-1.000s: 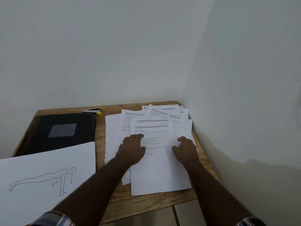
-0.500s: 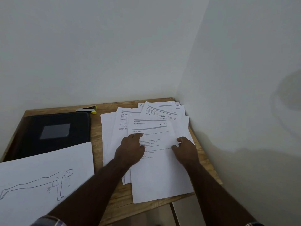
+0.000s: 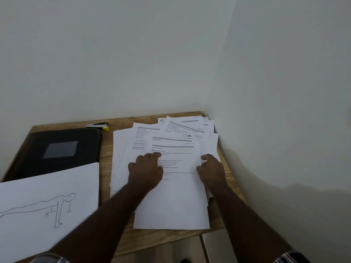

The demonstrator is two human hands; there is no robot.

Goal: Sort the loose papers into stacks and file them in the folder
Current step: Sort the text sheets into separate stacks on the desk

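Loose papers [image 3: 171, 196]: thin, floppy, slide easily. Left hand [image 3: 145, 170] presses flat on top sheet; right hand [image 3: 210, 171] pinches its right edge, the best hold.

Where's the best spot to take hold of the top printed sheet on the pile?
Probably its right edge, coming from the right: the top sheet lies flat, and the right hand already sits at that edge, while the left hand rests on the sheet.

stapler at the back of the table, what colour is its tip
Yellow; the stapler has a silver-and-dark body, seen in the head view.
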